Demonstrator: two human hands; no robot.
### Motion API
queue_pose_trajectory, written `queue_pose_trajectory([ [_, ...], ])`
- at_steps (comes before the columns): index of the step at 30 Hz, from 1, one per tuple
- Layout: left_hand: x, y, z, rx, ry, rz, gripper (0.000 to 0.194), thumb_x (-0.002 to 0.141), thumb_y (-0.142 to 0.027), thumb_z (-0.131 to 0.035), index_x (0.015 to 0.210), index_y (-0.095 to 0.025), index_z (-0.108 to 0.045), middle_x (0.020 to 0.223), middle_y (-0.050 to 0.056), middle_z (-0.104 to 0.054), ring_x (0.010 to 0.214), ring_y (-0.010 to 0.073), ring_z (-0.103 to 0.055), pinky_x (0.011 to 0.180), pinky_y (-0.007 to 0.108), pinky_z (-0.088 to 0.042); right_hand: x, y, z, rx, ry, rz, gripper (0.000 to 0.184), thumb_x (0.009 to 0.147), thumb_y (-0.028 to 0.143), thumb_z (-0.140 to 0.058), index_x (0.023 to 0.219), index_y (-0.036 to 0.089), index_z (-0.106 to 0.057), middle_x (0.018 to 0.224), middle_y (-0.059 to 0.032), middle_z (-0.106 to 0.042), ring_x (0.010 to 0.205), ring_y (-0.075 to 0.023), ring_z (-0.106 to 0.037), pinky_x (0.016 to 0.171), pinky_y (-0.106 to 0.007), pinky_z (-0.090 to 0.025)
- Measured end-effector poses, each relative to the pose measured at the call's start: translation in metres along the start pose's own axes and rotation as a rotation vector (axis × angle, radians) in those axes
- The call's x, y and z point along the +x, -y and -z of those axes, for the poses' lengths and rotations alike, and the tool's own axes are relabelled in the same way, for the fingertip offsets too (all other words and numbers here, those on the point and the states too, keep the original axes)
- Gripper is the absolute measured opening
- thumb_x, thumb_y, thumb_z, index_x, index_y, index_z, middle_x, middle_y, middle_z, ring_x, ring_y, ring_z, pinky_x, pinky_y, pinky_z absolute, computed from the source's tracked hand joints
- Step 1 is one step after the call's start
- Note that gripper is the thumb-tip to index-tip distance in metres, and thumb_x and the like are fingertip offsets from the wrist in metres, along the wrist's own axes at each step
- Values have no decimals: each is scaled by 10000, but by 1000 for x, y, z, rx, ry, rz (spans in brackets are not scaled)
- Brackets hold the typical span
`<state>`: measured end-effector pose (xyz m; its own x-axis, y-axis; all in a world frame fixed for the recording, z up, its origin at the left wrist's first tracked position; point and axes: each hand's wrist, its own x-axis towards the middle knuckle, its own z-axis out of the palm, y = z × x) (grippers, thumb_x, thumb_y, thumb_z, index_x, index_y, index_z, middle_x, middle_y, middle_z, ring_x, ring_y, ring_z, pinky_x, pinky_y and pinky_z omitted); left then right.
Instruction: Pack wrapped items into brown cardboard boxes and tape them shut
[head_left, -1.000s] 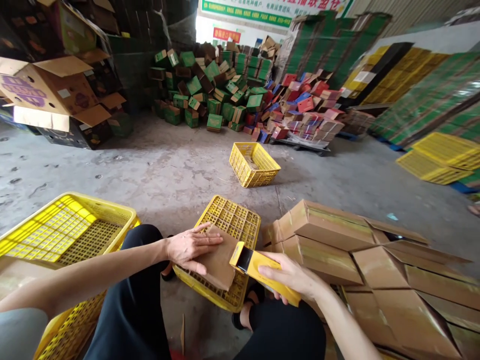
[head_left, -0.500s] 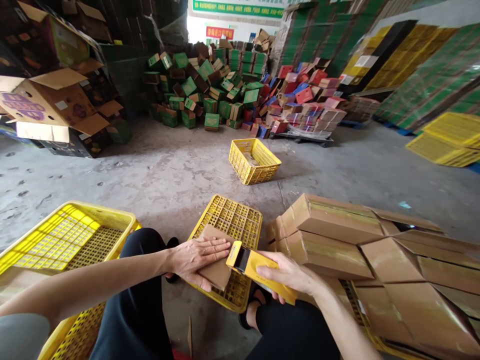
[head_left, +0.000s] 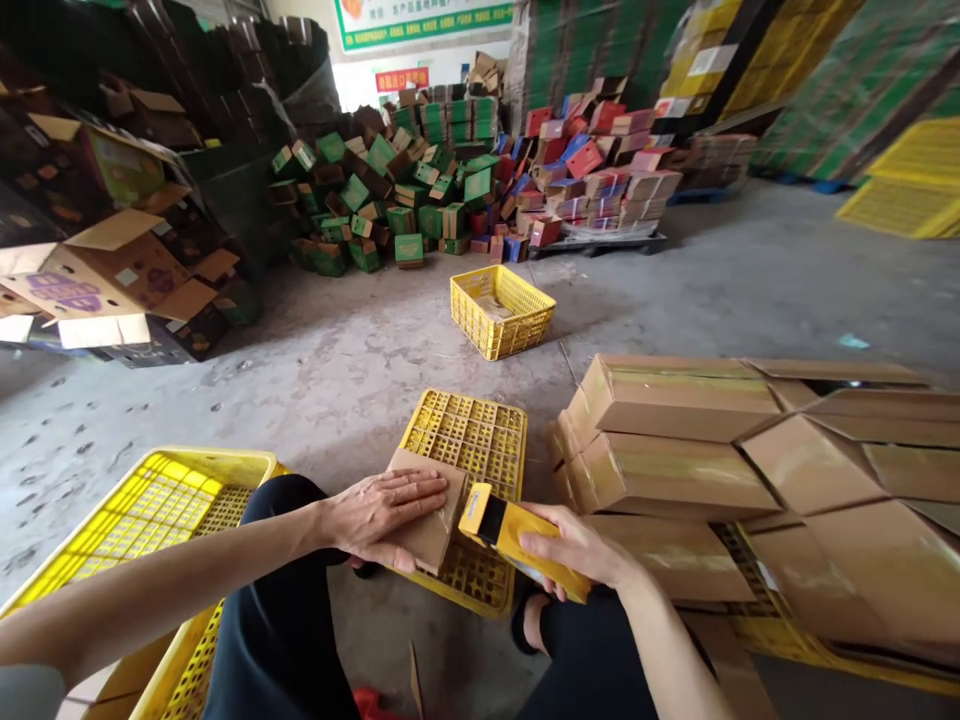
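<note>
Your left hand: lay flat on the small cardboard box, atop the near, upturned yellow crate. Your right hand: gripped the yellow tape dispenser, shifted from overlapping the box's right edge to just beside it, seemingly disengaged.

Right fingers around probable tape dispenser.

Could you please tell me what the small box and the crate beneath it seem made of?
Small box: probably cardboard, mostly matte, with a plain brown papery surface. Crate: likely moulded plastic, perhaps satin, from its uniform yellow and regular lattice.
</note>
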<state>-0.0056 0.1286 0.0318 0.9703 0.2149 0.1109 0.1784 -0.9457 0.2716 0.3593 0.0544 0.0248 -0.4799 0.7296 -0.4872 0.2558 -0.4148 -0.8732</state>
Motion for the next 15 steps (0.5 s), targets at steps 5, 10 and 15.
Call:
queue_pose_trajectory([
  [5, 20, -9, 3, -35, 24, -73, 949, 1017, -712, -430, 1696, -149, -79, 1696, 194, -294, 1588, 357, -245, 1304, 511, -247, 0, -3, 0, 3, 22, 88, 924, 805, 678, -775, 1526, 173, -495, 816, -27, -738, 558, -156, -707, 470, -228, -576],
  [10, 19, -1, -7, -39, 98, -63, 958, 1020, -731, -374, 1698, -143, -40, 1719, 191, -223, 1602, 349, -200, 1317, 511, -200, -3, -2, 5, 18, 52, 95, 906, 829, 664, -762, 1558, 212, -471, 861, -37, -760, 556, -144, -717, 444, -179, -536],
  [15, 13, 5, -11, -22, 110, -56, 971, 1011, -737, -391, 1698, -145, -42, 1723, 186, -208, 1603, 348, -193, 1316, 504, -207, -1, -3, 7, 49, 119, 100, 921, 837, 661, -761, 1589, 239, -438, 973, -57, -784, 564, -134, -718, 451, -174, -523],
])
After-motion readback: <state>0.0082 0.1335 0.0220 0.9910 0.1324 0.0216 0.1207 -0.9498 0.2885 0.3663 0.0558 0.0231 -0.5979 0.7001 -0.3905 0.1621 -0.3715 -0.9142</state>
